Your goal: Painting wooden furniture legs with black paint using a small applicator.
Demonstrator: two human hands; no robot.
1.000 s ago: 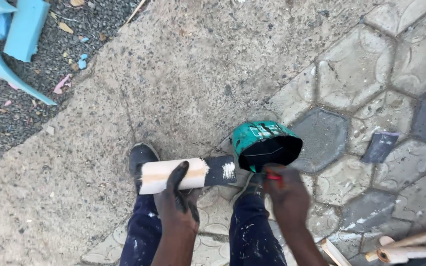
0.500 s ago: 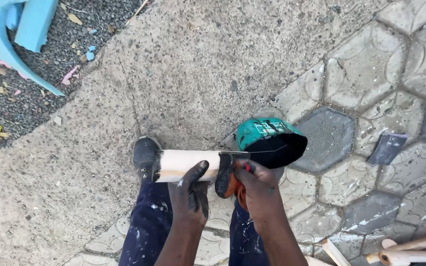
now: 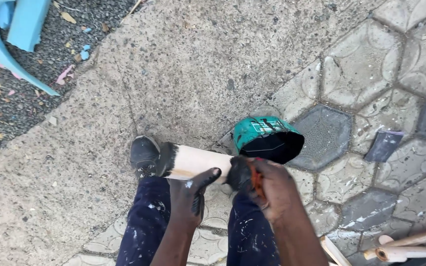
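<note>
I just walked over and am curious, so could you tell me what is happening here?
A person is painting a pale wooden cylinder black. The left hand steadies it across the legs, while the right hand works a red-handled brush at its black end. A tilted green paint can sits just beyond on the paving stones; the cylinder's middle is bare.

— Where does the view look from?

— From the person's head, facing almost straight down past the knees onto the concrete ground point(image 3: 183, 74) and hexagonal paving point(image 3: 351, 59).

— How near?

— Close: the left hand point(image 3: 188, 197) and right hand point(image 3: 272, 189) sit low in the centre, forearms cut by the bottom edge.

— Another view?

— Only this one.
</note>
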